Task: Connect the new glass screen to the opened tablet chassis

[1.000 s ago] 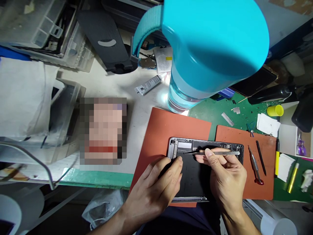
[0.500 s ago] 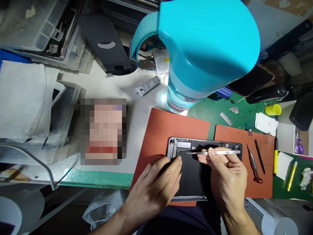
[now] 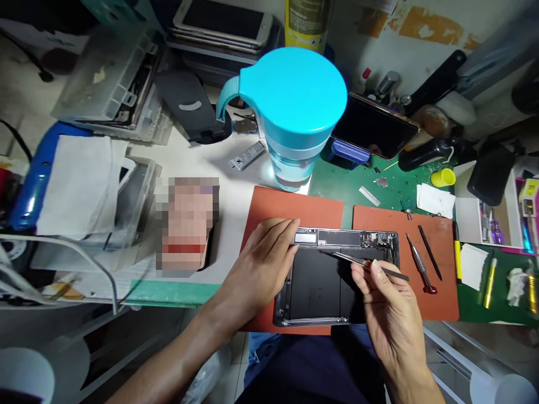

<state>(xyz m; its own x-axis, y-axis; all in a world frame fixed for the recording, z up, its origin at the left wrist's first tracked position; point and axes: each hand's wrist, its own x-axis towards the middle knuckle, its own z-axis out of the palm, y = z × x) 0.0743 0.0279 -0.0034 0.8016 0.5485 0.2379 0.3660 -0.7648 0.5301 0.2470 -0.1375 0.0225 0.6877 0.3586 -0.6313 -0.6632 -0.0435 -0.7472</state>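
Observation:
An opened tablet with its dark insides showing lies on a red-brown mat at the bench's near edge. My left hand rests flat on the tablet's upper left corner, fingers stretched out. My right hand pinches slim metal tweezers, their tip pointing left into the tablet's upper part near the top edge.
A turquoise-lidded water jug stands behind the mat. A second red-brown mat on the right carries a screwdriver and a black spudger. A phone, glue tube, yellow cap and parts trays crowd the bench.
The camera pulled back and up, so the jug looks smaller. My left hand slid from the tablet's middle to its upper left corner. The tweezers tilted, tip still inside the tablet.

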